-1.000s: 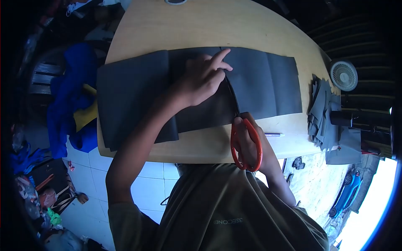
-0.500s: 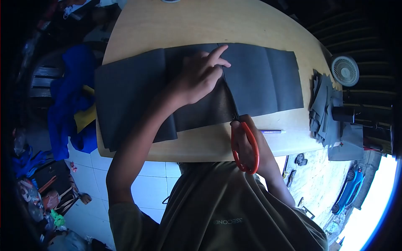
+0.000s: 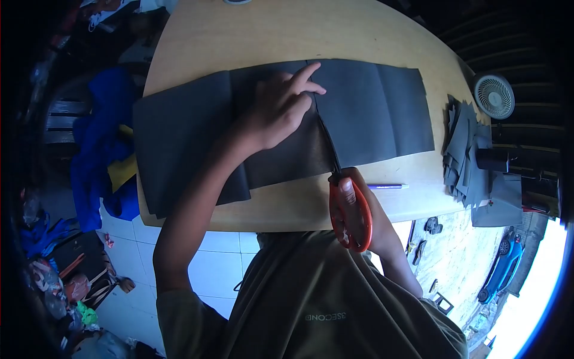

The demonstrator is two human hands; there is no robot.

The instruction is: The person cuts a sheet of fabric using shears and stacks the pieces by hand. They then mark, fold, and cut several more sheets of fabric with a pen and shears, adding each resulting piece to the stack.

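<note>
A long dark grey sheet point(image 3: 359, 107) of fabric-like material lies across the table, with fold lines running through it. My left hand point(image 3: 287, 110) rests on its middle part, index finger and another finger stretched out near a slit in the sheet. The slit runs from below those fingers to the near edge. My right hand point(image 3: 359, 197) grips a pair of scissors point(image 3: 369, 221) with red-orange handles. Their dark blades point away from me into the slit at the near edge. How far the blades are apart is hard to see.
The wooden table point(image 3: 281, 30) has a curved edge. A purple pen point(image 3: 388, 186) lies right of the scissors. Dark cut pieces point(image 3: 461, 149) are piled at the right, near a white fan point(image 3: 494, 96). Blue cloth point(image 3: 107, 143) hangs at the left.
My right hand and the scissors have shifted slightly toward me, and the thumb shows more clearly on the handle. My left hand stays on the sheet.
</note>
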